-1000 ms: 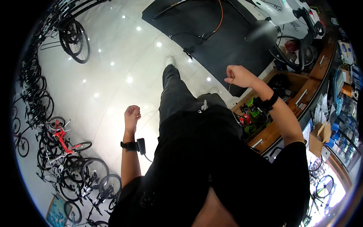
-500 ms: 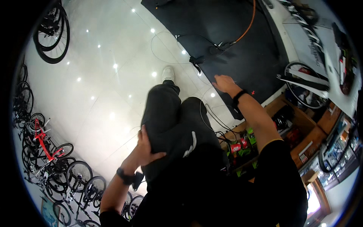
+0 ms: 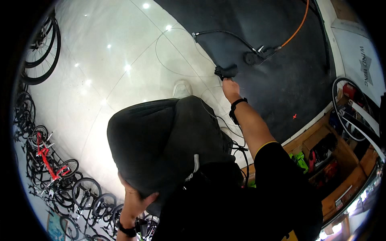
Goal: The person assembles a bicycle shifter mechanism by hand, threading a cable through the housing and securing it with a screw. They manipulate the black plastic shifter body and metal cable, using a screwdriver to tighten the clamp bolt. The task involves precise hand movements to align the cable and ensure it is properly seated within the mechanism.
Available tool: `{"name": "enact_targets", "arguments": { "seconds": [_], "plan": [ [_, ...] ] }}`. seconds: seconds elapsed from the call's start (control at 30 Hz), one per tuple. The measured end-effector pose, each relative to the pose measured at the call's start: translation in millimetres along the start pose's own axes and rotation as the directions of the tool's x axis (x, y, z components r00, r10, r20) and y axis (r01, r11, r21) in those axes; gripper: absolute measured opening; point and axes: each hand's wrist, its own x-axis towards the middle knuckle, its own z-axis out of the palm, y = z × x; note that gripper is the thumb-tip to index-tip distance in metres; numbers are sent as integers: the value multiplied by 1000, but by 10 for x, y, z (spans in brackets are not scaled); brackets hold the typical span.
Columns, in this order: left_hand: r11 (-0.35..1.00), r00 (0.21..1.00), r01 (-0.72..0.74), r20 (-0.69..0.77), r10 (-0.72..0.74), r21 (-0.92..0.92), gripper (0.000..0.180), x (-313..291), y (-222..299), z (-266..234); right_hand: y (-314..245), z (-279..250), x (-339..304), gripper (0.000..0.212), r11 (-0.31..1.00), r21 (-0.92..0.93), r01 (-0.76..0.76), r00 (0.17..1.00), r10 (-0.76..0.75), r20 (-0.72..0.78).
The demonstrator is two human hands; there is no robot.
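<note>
A black bicycle brake lever point(image 3: 226, 71) with a thin wire cable lies over the edge of the dark mat in front of me. My right hand point(image 3: 230, 90) reaches down to it, its fingers closed on the near end. From there the thin cable point(image 3: 157, 50) loops across the pale floor. My left hand point(image 3: 134, 201) lies against the side of my bent left leg, thumb and fingers spread, holding nothing. Black cables point(image 3: 239, 146) hang beside my right leg.
A tyre inflator point(image 3: 257, 52) with an orange air hose point(image 3: 296, 29) lies on the dark mat point(image 3: 277, 80). To the right are a wooden box point(image 3: 345, 150) with parts and a wheel point(image 3: 334, 96). Bicycles point(image 3: 48, 160) line the left side.
I have bent lower, and my legs fold further. My right hand has moved from above the mat edge onto the brake lever. My left hand stays on my leg.
</note>
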Motion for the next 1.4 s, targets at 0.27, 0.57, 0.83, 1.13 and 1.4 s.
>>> {"name": "enact_targets", "arguments": {
  "seconds": [0.27, 0.57, 0.83, 1.13, 1.4],
  "plan": [
    [963, 984, -151, 128, 125, 224, 135, -236, 146, -185, 59, -1167, -389, 28, 998, -29, -58, 941, 65, 331],
    [994, 997, 6, 82, -15, 105, 132, -178, 28, -131, 93, -501, 317, 50, 987, -158, -27, 986, 53, 160],
    [940, 988, -151, 57, 140, 305, 127, -168, 168, -147, 139, -1274, 58, 61, 994, -3, 106, 994, -106, 14],
    [844, 959, -267, 218, 184, 464, 97, -811, 976, -743, -740, -4506, -1481, 59, 698, 552, 456, 885, -419, -201],
    [591, 565, -803, 226, 794, -70, 76, -1532, 3329, -1188, -1893, -6570, -3147, 56, 638, 489, 595, 764, -637, -97]
  ]
}}
